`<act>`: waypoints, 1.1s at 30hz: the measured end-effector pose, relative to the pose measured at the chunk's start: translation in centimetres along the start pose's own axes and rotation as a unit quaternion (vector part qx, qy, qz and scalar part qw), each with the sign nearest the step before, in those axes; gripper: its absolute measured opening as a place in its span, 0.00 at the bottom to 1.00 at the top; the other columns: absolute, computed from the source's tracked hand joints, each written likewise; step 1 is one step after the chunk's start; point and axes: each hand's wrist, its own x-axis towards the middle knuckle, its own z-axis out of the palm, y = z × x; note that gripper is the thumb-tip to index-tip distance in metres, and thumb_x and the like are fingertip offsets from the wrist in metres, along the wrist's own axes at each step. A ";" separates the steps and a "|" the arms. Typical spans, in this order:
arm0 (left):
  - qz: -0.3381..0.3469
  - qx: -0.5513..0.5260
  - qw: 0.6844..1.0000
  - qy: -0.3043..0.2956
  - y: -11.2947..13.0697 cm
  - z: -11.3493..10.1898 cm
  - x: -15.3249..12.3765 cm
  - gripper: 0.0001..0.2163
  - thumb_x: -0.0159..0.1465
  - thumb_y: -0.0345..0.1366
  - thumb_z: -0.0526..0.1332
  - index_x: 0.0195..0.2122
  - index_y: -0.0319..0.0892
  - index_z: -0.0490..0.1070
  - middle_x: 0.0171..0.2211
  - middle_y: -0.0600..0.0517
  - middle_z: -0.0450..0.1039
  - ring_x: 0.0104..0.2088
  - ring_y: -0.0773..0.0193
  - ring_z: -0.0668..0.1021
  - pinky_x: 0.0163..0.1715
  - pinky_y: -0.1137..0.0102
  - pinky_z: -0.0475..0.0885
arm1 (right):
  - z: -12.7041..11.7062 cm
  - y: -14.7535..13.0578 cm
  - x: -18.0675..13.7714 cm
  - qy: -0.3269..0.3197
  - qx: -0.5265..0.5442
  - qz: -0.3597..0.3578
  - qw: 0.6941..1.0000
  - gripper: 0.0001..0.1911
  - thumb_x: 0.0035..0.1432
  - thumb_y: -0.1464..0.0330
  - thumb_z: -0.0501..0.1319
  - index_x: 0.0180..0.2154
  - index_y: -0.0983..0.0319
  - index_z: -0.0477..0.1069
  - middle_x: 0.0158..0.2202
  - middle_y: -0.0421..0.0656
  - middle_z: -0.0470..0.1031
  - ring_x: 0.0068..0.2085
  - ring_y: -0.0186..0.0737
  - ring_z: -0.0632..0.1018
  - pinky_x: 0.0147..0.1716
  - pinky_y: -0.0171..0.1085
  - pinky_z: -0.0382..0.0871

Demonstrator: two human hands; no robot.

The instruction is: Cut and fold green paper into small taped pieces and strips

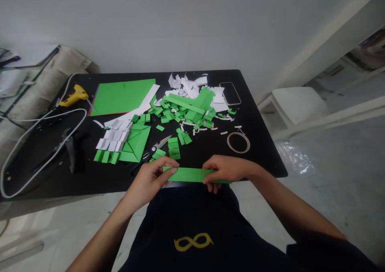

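Observation:
A long green paper strip stretches between my two hands at the table's front edge. My left hand pinches its left end between thumb and fingers. Farther along, my right hand grips the strip near its right end, with some fingertips below it. Just beyond the strip lie small folded green pieces and a pair of scissors with black handles, partly behind my left hand. A green folded paper panel with rows of white folded pieces rests to the left.
Green and white paper scraps are heaped mid-table. Green sheets lie behind left, beside a yellow glue gun with a looping white cable. A roll of tape and a phone-shaped frame sit right. A white stool stands beyond.

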 end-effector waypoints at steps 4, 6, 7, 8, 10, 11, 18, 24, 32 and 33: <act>0.030 0.031 0.999 0.016 -1.3 0.4 -0.7 0.09 0.73 0.43 0.62 0.46 0.45 0.79 0.36 0.54 0.79 0.22 0.71 0.76 0.26 0.73 0.77 | -2.0 1.4 -2.2 0.065 -0.057 0.023 0.996 0.20 0.61 0.53 0.71 0.34 0.63 0.75 0.34 0.46 0.85 0.33 0.40 0.86 0.35 0.37 0.79; 0.052 0.054 0.997 0.030 -1.7 0.9 -1.0 0.09 0.74 0.42 0.61 0.47 0.46 0.79 0.38 0.53 0.80 0.23 0.71 0.77 0.26 0.74 0.77 | -2.4 1.8 -3.2 0.124 -0.115 0.026 0.985 0.16 0.65 0.57 0.68 0.34 0.63 0.76 0.34 0.46 0.85 0.35 0.43 0.86 0.37 0.39 0.79; 0.064 0.069 0.995 0.037 -1.9 1.3 -1.1 0.09 0.75 0.41 0.61 0.47 0.46 0.79 0.39 0.53 0.80 0.24 0.70 0.78 0.26 0.74 0.76 | -2.4 2.0 -3.6 0.164 -0.160 0.026 0.973 0.14 0.67 0.58 0.67 0.34 0.62 0.77 0.34 0.46 0.85 0.36 0.44 0.86 0.37 0.40 0.79; 0.077 0.083 0.993 0.045 -2.0 1.6 -1.2 0.09 0.75 0.41 0.60 0.48 0.47 0.79 0.40 0.53 0.80 0.25 0.70 0.79 0.26 0.74 0.76 | -2.1 2.3 -3.8 0.210 -0.213 0.023 0.954 0.13 0.68 0.59 0.66 0.35 0.62 0.78 0.35 0.46 0.85 0.37 0.45 0.86 0.37 0.41 0.79; 0.102 0.108 0.987 0.060 -2.1 2.3 -1.2 0.09 0.76 0.39 0.59 0.50 0.47 0.79 0.41 0.52 0.80 0.27 0.69 0.81 0.29 0.73 0.77 | -1.3 2.8 -3.8 0.325 -0.312 0.001 0.893 0.10 0.69 0.61 0.66 0.40 0.60 0.80 0.37 0.46 0.84 0.38 0.49 0.85 0.38 0.45 0.79; 0.113 0.119 0.984 0.068 -2.1 2.7 -1.2 0.09 0.76 0.38 0.58 0.50 0.47 0.78 0.42 0.52 0.81 0.28 0.68 0.81 0.30 0.72 0.78 | -0.7 3.2 -3.5 0.398 -0.353 -0.018 0.847 0.07 0.67 0.64 0.68 0.43 0.60 0.80 0.41 0.48 0.83 0.42 0.53 0.84 0.41 0.49 0.80; 0.185 0.196 0.958 0.096 -2.6 4.0 -0.4 0.09 0.76 0.31 0.57 0.49 0.45 0.77 0.44 0.48 0.81 0.45 0.59 0.85 0.46 0.65 0.81 | 3.6 5.9 0.8 0.471 -0.427 -0.310 0.707 0.11 0.74 0.73 0.60 0.50 0.60 0.80 0.52 0.50 0.83 0.58 0.52 0.81 0.57 0.54 0.80; 0.225 0.345 0.901 0.134 -3.4 5.0 -0.8 0.11 0.74 0.28 0.57 0.52 0.41 0.78 0.51 0.41 0.80 0.52 0.50 0.82 0.53 0.55 0.79 | 4.3 7.6 2.3 0.424 -0.457 -0.296 0.724 0.18 0.76 0.75 0.55 0.57 0.61 0.80 0.58 0.50 0.83 0.64 0.52 0.79 0.63 0.55 0.79; 0.294 0.422 0.856 0.047 -3.5 7.5 -0.9 0.20 0.76 0.31 0.56 0.67 0.36 0.69 0.65 0.40 0.75 0.67 0.47 0.74 0.69 0.49 0.67 | 5.3 8.2 2.7 0.427 -0.469 -0.292 0.716 0.25 0.76 0.76 0.51 0.70 0.61 0.68 0.66 0.52 0.76 0.71 0.52 0.72 0.69 0.57 0.71; 0.289 0.425 0.857 0.040 -3.7 7.6 -0.9 0.21 0.76 0.33 0.56 0.68 0.35 0.67 0.66 0.39 0.74 0.68 0.47 0.73 0.70 0.49 0.67 | 5.6 8.2 2.8 0.427 -0.477 -0.294 0.710 0.26 0.76 0.76 0.51 0.71 0.63 0.66 0.67 0.52 0.75 0.72 0.52 0.71 0.70 0.58 0.70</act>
